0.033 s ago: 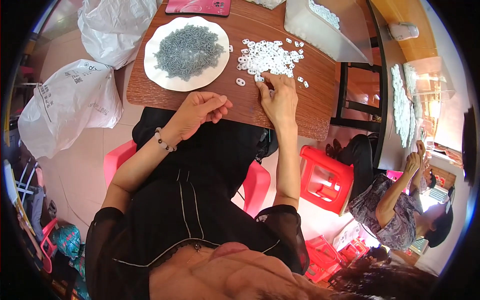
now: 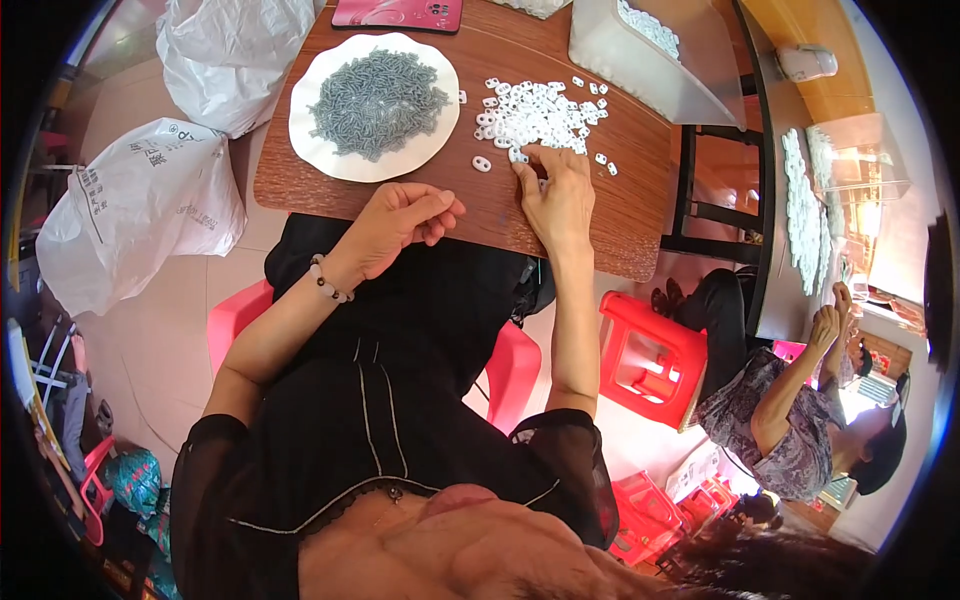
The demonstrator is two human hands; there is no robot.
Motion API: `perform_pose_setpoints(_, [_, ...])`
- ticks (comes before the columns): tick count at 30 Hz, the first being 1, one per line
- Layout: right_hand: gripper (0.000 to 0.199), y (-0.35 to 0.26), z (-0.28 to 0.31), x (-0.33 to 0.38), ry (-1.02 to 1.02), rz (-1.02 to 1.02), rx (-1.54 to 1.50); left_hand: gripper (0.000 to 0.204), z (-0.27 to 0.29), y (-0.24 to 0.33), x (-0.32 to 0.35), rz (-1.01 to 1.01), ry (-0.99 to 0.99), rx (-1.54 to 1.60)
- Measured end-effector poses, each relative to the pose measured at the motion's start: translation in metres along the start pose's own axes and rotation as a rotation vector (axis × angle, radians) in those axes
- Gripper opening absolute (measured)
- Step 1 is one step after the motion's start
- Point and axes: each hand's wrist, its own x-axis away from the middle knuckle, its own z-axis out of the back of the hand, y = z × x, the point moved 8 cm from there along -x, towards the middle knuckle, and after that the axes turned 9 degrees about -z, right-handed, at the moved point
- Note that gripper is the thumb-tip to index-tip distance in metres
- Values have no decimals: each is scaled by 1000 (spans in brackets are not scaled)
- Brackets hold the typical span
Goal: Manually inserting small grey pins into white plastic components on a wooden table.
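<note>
My right hand (image 2: 562,205) rests at the near edge of a pile of small white oval plastic pieces with two holes (image 2: 535,112). Its thumb and index fingertip close round one of these pieces (image 2: 518,156). Another bit of white shows beneath the palm. Over the table's near edge, my left hand (image 2: 405,225) is held closed, thumb against the curled fingers; whatever may be inside is hidden. One loose white piece (image 2: 481,164) lies between the hands. Beyond my left hand stands a white wavy-rimmed plate (image 2: 305,140) heaped with small grey rod-like pieces (image 2: 375,105).
A pink phone-like item (image 2: 397,14) lies at the brown table's far edge. A translucent bin (image 2: 615,65) holds more white pieces, far right. White sacks (image 2: 140,215) stand on the left. At right, another person (image 2: 785,420) works at a dark table, near a red stool (image 2: 653,360).
</note>
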Motion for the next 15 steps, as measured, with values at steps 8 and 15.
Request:
perform_pose_setpoints(8, [15,-4,1,2,10,-2,5,25,-2,3,0,-20,16,-55])
perform_pose_setpoints(15, [13,-2,2,8,6,-34,-66,24,-16,10,-5,-171,12,-377])
